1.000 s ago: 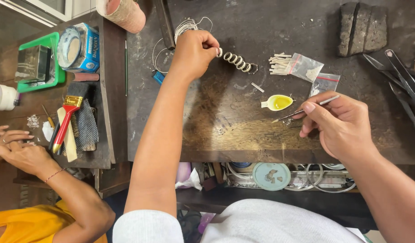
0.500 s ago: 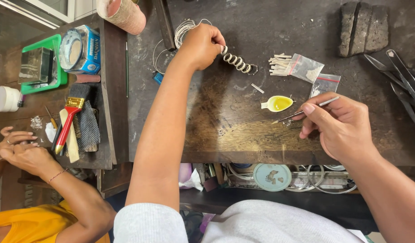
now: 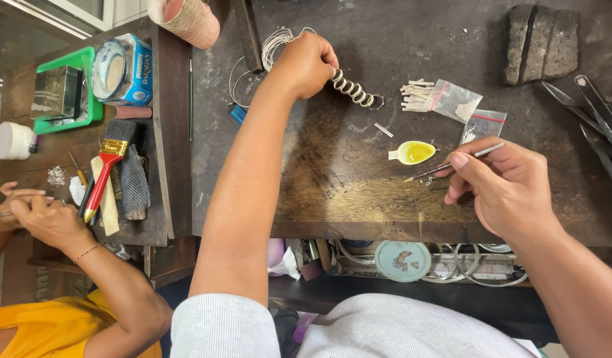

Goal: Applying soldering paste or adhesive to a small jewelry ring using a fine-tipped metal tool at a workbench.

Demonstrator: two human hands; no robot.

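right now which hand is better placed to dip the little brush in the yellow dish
Right. The right hand already holds the thin brush, its tip close beside the yellow dish. The left hand is busy at the ring chain, farther away.

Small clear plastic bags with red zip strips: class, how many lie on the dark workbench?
2. One bag lies beside the pale strips; the other bag lies just above the right hand. None seems hidden.

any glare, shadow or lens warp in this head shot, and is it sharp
Head view: soft, even light, with a pale sheen on the worn wooden bench near the small yellow dish; the left hand casts a faint shadow; wide-angle warp stretches the forearms toward the lower edge; the right hand and its thin tool are sharp.
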